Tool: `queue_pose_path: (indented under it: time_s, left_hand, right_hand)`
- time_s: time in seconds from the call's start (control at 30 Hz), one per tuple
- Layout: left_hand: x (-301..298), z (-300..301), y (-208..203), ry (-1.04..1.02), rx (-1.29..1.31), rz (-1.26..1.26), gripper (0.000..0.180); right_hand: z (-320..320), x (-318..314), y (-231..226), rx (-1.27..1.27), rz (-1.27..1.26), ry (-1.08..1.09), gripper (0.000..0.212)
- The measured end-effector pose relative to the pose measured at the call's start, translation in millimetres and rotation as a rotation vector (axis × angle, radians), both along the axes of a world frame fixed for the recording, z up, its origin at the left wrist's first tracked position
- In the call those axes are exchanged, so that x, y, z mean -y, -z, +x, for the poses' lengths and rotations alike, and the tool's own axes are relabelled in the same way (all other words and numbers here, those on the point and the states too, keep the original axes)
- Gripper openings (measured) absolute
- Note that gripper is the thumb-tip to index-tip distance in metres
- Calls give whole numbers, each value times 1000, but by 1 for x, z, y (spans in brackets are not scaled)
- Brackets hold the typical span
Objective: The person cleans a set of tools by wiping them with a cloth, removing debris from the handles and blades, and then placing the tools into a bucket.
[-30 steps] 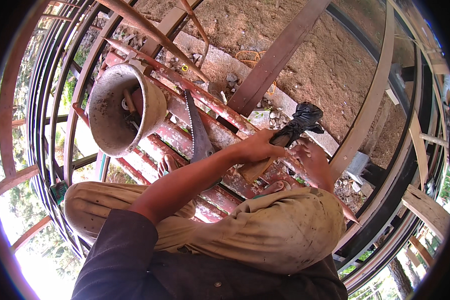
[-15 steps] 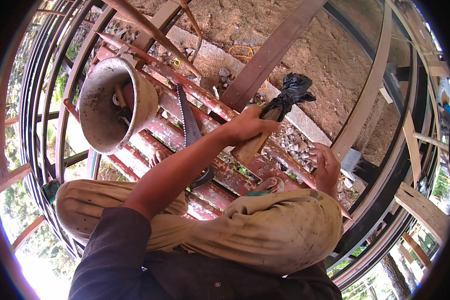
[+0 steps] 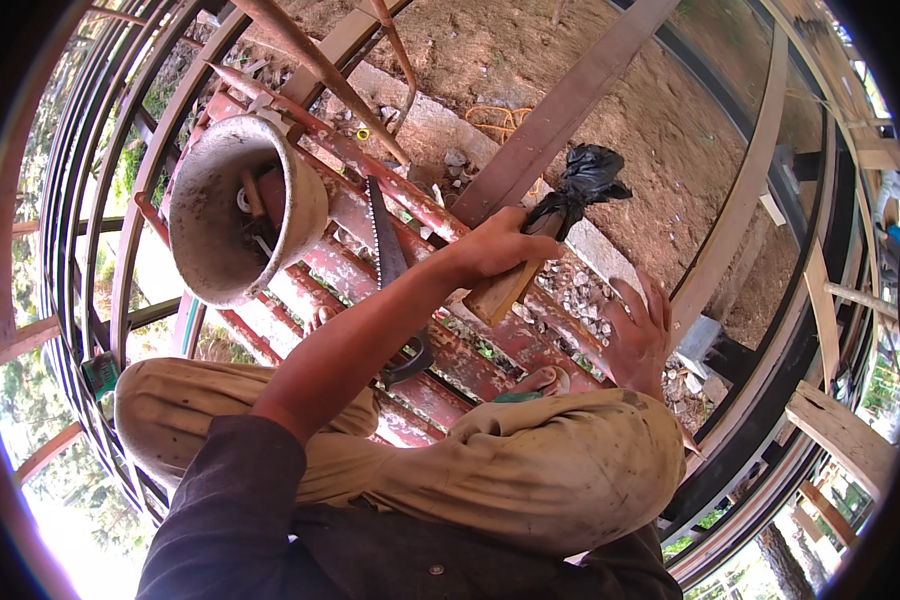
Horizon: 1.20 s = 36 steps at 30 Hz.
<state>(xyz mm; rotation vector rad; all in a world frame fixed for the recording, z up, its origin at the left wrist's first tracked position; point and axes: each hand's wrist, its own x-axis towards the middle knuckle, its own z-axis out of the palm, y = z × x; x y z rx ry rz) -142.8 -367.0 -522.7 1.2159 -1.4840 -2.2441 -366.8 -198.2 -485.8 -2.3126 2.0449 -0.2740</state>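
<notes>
My left hand (image 3: pixel 505 245) is closed around a short wooden block (image 3: pixel 500 298), held at a slant above the scaffold planks. A crumpled black plastic bag (image 3: pixel 592 178) is attached at the block's far end; how it is fastened is hidden. To the right, my right hand (image 3: pixel 638 330) is raised over my knee with its fingers spread and nothing in it. A handsaw (image 3: pixel 385 240) lies on the planks beyond my left forearm, teeth facing left; the forearm covers part of it, and its dark handle shows on the near side.
A dirty grey bucket (image 3: pixel 310 205) with tools inside leans at the left. I sit on red, paint-worn metal slats (image 3: pixel 440 400) with gaps between them. A brown beam (image 3: pixel 560 110) crosses ahead over bare soil. Gravel (image 3: pixel 575 285) and an orange cord (image 3: pixel 500 120) lie below.
My right hand has moved up and its fingers have spread. The left hand keeps its grip on the wooden block, almost in place. The whole view has shifted slightly.
</notes>
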Motion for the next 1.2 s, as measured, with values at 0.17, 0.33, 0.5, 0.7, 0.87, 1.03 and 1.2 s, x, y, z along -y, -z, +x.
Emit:
queue_pose_path:
  time_s: [0.17,0.33,0.5,0.7,0.87,1.03,1.2]
  left_hand:
    - [-2,9,4,173,176,-314,54]
    - [-19,-1,4,401,183,-550,66]
    - [-26,-8,-38,638,193,-695,51]
    - [-32,-13,-63,731,73,-887,49]
    - [-32,-12,-70,816,82,-1126,45]
    - [-22,-10,-96,902,-30,-1137,43]
    - [-21,-7,-89,654,-134,-784,42]
  right_hand:
    - [4,17,-47,26,-103,-174,1]
    - [3,39,-76,-85,-283,-401,1]
    - [0,81,-104,-72,-252,-605,10]
    - [-16,113,-106,114,-101,-651,13]
    - [-25,129,-98,206,159,-631,8]
    - [-41,135,-52,789,865,-476,18]
    - [-59,100,15,1357,1181,-222,39]
